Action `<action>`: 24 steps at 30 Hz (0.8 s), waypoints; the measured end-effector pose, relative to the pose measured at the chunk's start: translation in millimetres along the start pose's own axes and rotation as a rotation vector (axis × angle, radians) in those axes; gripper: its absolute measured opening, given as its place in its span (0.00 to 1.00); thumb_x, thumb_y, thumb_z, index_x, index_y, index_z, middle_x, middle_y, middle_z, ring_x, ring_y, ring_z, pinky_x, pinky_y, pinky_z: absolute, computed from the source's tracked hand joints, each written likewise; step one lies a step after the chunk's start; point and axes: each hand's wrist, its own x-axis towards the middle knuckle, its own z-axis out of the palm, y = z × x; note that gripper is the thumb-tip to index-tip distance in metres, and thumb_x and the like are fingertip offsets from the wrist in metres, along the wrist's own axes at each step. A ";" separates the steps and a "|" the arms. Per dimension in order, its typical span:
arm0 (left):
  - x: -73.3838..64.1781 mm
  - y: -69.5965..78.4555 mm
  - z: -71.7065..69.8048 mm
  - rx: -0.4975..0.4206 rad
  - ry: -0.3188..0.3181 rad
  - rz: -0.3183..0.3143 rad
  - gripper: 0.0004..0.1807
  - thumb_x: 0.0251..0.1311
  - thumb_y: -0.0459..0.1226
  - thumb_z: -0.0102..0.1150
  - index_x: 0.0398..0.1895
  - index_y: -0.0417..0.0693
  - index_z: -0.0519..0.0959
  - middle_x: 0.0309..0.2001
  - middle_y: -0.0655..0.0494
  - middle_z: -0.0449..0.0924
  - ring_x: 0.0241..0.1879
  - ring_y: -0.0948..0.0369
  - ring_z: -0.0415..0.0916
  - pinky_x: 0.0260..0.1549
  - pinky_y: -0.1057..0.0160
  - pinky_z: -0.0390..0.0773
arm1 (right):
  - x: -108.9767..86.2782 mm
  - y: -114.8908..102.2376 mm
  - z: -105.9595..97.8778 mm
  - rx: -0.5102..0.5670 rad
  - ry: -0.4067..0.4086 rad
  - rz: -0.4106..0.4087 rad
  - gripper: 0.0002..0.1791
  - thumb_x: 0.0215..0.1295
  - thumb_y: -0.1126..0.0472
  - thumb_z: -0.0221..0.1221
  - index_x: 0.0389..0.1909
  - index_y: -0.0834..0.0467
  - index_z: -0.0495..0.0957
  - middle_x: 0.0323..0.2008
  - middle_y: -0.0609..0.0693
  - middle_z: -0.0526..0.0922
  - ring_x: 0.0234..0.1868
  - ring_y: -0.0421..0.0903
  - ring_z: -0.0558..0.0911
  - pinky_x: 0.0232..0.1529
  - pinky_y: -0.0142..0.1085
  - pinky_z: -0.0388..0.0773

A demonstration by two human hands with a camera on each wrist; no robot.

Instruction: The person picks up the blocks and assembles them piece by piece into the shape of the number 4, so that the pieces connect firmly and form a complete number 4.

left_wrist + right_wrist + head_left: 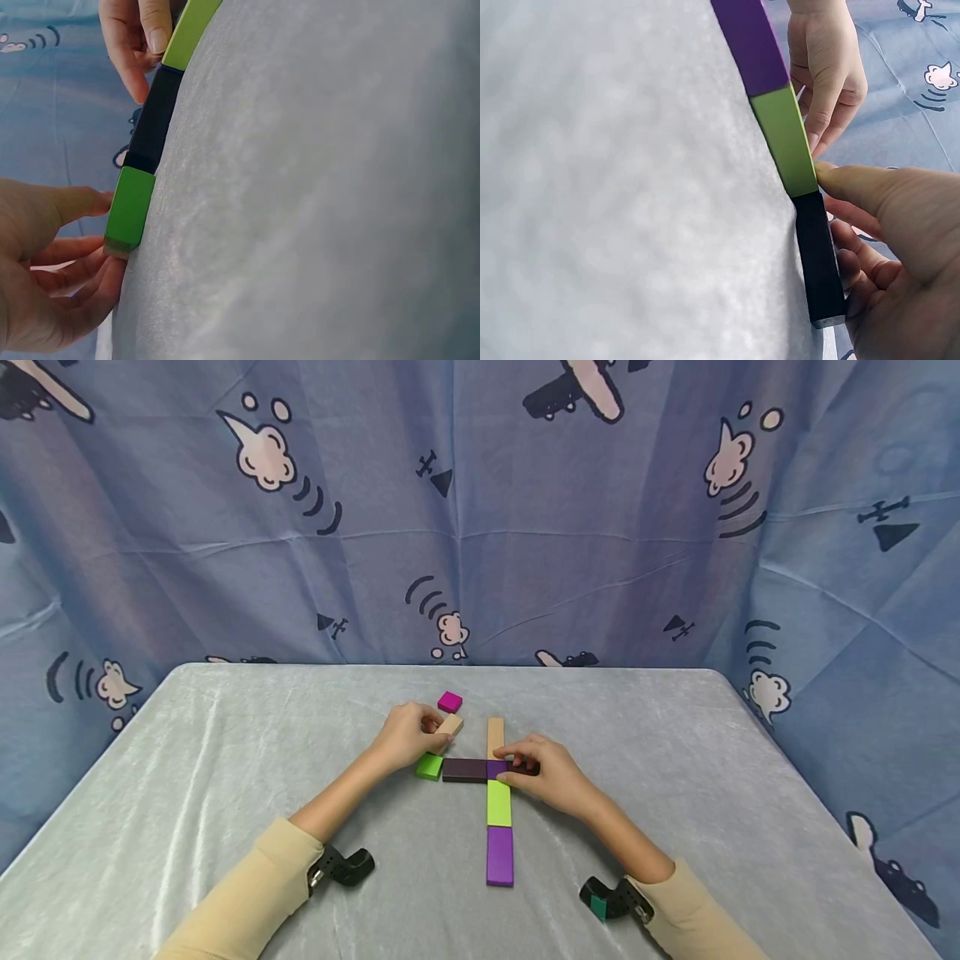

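My left hand pinches a tan wooden block between thumb and fingers, its far end showing. A green block sits just below that hand, beside the left end of a dark brown block. My right hand grips a second dark brown block, thumb along its near side and fingers along the far side, partly covering it. Its fingertips reach a small purple block at the crossing. An upright tan block, a lime block and a long purple block line up through that crossing.
A magenta block lies apart beyond my left hand. Everything rests on a table with a pale grey cloth. Behind its back edge hangs a blue patterned curtain. Both wrists carry black camera mounts.
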 end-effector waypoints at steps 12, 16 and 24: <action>-1.0 0.2 -0.9 0.009 0.008 -0.015 0.16 0.61 0.36 0.76 0.45 0.32 0.87 0.33 0.48 0.84 0.36 0.57 0.77 0.30 0.67 0.73 | -0.1 -0.7 -0.2 -0.003 -0.002 0.009 0.16 0.65 0.66 0.72 0.53 0.63 0.88 0.36 0.49 0.80 0.36 0.42 0.74 0.39 0.34 0.74; -3.2 -0.6 -3.6 -0.001 -0.002 -0.014 0.18 0.61 0.37 0.76 0.48 0.32 0.87 0.35 0.47 0.84 0.36 0.56 0.77 0.31 0.66 0.74 | 0.5 -0.5 -0.1 -0.001 -0.005 0.008 0.16 0.65 0.65 0.72 0.53 0.63 0.88 0.36 0.49 0.80 0.36 0.42 0.74 0.39 0.34 0.74; -6.4 0.6 -9.2 0.013 -0.021 0.012 0.20 0.60 0.38 0.76 0.49 0.31 0.86 0.36 0.46 0.86 0.38 0.54 0.80 0.34 0.64 0.77 | 0.9 0.0 -0.8 -0.001 -0.008 0.010 0.16 0.66 0.64 0.72 0.53 0.63 0.88 0.36 0.49 0.80 0.36 0.41 0.73 0.39 0.34 0.73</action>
